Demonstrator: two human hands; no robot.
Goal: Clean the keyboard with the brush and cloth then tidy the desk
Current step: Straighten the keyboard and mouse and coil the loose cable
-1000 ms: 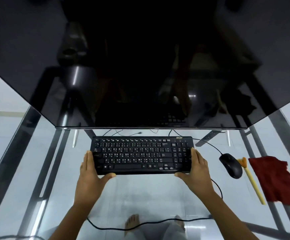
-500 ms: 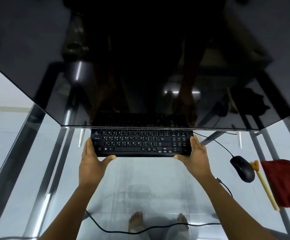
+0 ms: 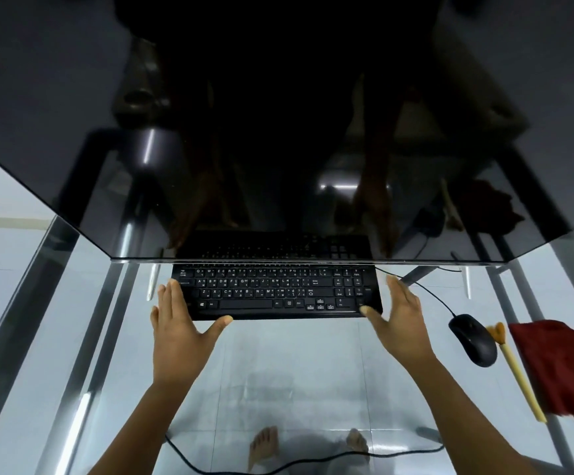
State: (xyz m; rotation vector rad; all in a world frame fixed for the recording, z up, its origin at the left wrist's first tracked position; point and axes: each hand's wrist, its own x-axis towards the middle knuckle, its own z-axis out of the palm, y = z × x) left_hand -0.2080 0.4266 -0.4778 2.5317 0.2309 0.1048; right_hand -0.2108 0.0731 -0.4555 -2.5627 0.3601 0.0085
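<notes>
A black keyboard (image 3: 275, 291) lies on the glass desk (image 3: 292, 365), its far rows tucked under the dark monitor (image 3: 278, 132). My left hand (image 3: 179, 323) lies flat at its left end, fingers straight, thumb along the front edge. At the right end my right hand (image 3: 398, 323) is spread, thumb tip touching the front right corner, fingers just off the side. A yellow-handled brush (image 3: 515, 368) and a red cloth (image 3: 559, 368) lie at the far right.
A black mouse (image 3: 472, 339) sits between the keyboard and the brush, its cable running back under the monitor. A black cable (image 3: 278, 467) crosses below the glass near my bare feet. Metal desk legs (image 3: 83, 337) flank both sides.
Both hands slid the keyboard away from me until its back rows went under the monitor. My right hand has now loosened and spread away from the keyboard's side.
</notes>
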